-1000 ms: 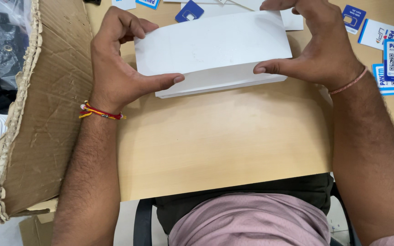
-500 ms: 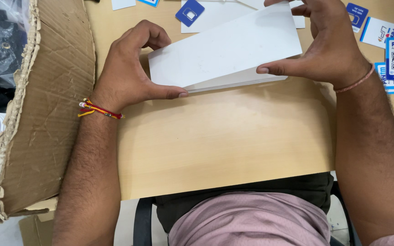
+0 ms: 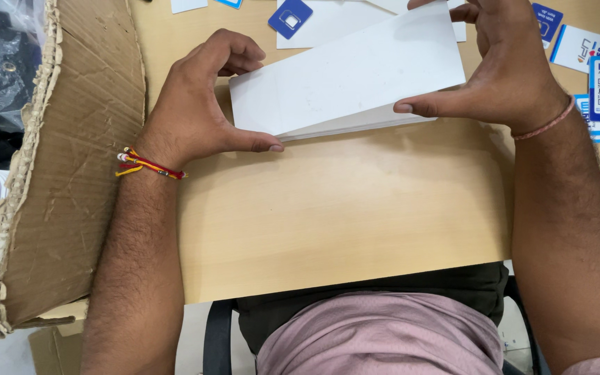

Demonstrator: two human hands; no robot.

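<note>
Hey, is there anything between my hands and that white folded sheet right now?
Nothing visible. The left hand and right hand already grip the sheet at its two ends, thumbs on its near edge.

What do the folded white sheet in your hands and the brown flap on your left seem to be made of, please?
Folded white sheet: looks like stiff matte paper or thin card; it holds a crisp fold with no gloss, and both hands keep it bent.
Brown flap: corrugated cardboard, dull and creased, with a ragged torn edge showing fluting.
</note>
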